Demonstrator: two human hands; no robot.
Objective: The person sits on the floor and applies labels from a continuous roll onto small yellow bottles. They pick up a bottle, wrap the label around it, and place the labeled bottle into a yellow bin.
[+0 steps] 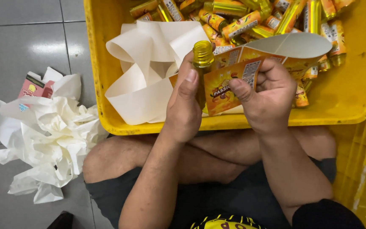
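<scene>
L hand (183, 106) grips small yellow-capped plastic bottle (203, 57) upright over the lap; R hand (265, 95) pinches orange printed label strip (225, 82) against it, label partly wrapped. Yellow plastic crate (102, 63) behind: many labelled bottles (250, 19) done, curled white backing paper (149, 68) inside, more on the floor, left.

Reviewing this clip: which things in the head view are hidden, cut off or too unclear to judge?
- Small yellow plastic bottle: body hidden behind the left hand and orange label strip.
- Yellow plastic crate: cut off by the top edge.
- Labelled bottles piled in the crate: overlapping, number unclear.
- Right hand: fingertips hidden behind the strip.
</scene>
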